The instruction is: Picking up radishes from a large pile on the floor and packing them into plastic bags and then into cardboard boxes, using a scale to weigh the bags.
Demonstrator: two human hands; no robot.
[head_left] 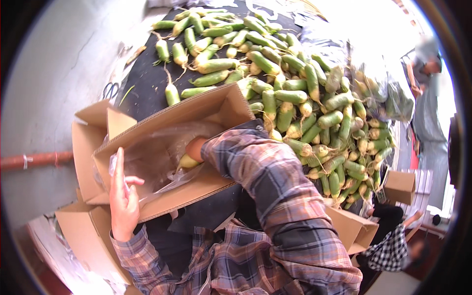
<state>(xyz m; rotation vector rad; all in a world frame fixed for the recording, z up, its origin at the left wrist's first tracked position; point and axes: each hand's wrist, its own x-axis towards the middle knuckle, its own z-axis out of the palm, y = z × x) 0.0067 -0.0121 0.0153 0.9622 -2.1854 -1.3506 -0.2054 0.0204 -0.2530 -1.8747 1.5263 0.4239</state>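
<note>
A cardboard box (169,120) lined with a clear plastic bag (162,142) stands open in front of me. My right hand (195,149) reaches down inside it, mostly hidden by my plaid sleeve. It grips a green radish (188,162), of which only the pale yellowish end shows. At the box's left end, my left hand (125,201) lies against the wall and the plastic, its index finger stretched out and its thumb apart. Beyond the box, a large heap of green radishes (290,96) with pale root ends is spread on a dark sheet (142,88).
Scissors (111,90) lie on the sheet's left side. Another open cardboard box (91,236) stands at the lower left, a further one (349,228) to my right. Two people (388,253) (425,66) are at the right side. A red pipe (37,161) runs at the left.
</note>
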